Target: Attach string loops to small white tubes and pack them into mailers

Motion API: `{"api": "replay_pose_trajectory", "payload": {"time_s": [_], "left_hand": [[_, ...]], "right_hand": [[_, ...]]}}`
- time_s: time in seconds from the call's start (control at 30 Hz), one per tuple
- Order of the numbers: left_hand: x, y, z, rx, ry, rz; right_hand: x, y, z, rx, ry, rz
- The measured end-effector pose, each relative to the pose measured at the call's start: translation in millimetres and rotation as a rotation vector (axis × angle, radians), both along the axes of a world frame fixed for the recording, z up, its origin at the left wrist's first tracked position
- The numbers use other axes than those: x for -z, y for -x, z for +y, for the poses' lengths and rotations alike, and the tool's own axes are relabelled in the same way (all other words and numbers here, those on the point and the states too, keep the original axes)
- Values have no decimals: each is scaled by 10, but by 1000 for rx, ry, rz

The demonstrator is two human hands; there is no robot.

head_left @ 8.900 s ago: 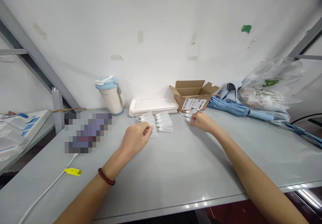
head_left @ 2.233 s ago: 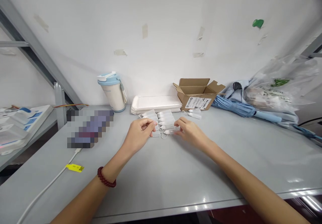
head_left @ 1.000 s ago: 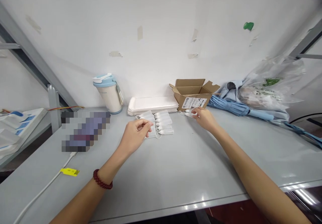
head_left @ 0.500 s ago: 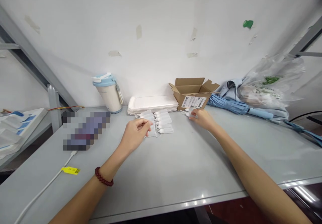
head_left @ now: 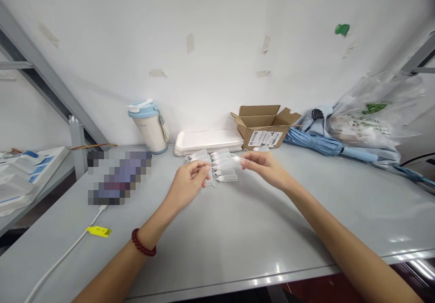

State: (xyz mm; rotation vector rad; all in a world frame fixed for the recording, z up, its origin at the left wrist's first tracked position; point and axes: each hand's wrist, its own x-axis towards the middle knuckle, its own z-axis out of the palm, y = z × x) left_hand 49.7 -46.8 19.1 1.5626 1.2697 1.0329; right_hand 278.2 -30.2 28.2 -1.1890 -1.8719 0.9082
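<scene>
Small clear plastic tubes (head_left: 227, 178) with white caps and thin white loops lie in rows mid-table. My right hand (head_left: 265, 169) is closed in a pinch on the white end of one such tube (head_left: 231, 161), just over the right side of the rows. At the left side of the rows, my left hand (head_left: 190, 180) has thumb and forefinger pressed together. Whatever its fingertips hold is too small to make out. Another tube (head_left: 261, 149) lies in front of the cardboard box, behind my right hand.
Behind the tubes lies a stack of white envelopes (head_left: 210, 139), beside an open cardboard box (head_left: 265, 133). A tumbler (head_left: 149, 128) and a blurred-out device (head_left: 118, 178) with a white cable (head_left: 57, 266) are left. At right lie a blue umbrella (head_left: 316, 143) and a plastic bag (head_left: 370, 117).
My right hand has moved left from in front of the box to the rows, bringing a tube with it. My left hand keeps its pinch in nearly the same place.
</scene>
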Motion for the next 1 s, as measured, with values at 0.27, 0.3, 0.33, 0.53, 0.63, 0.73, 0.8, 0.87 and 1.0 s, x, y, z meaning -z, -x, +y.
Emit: {"api": "replay_pose_trajectory", "payload": {"time_s": [0.27, 0.3, 0.33, 0.53, 0.63, 0.73, 0.8, 0.87, 1.0], "left_hand": [[-73, -25, -38, 98, 41, -61], [-73, -25, -38, 100, 49, -72], [-72, -25, -38, 99, 58, -87], [-40, -18, -39, 96, 144, -242], [-23, -16, -41, 124, 181, -291], [-14, -14, -44, 144, 201, -314], [-13, -11, -47, 151, 207, -318], [-13, -9, -49, 156, 209, -320], [-5, -22, -52, 151, 200, -325]], "right_hand": [[-9, 160, -150, -101, 85, 28], [-5, 164, -152, -102, 83, 26], [-1, 167, -152, -107, 82, 28], [21, 196, -167, -183, 112, 57], [34, 208, -174, -205, 122, 72], [52, 212, -172, -208, 124, 75], [61, 211, -170, -209, 122, 72], [62, 213, -171, -208, 119, 66], [46, 247, -188, -178, 84, 50]]}}
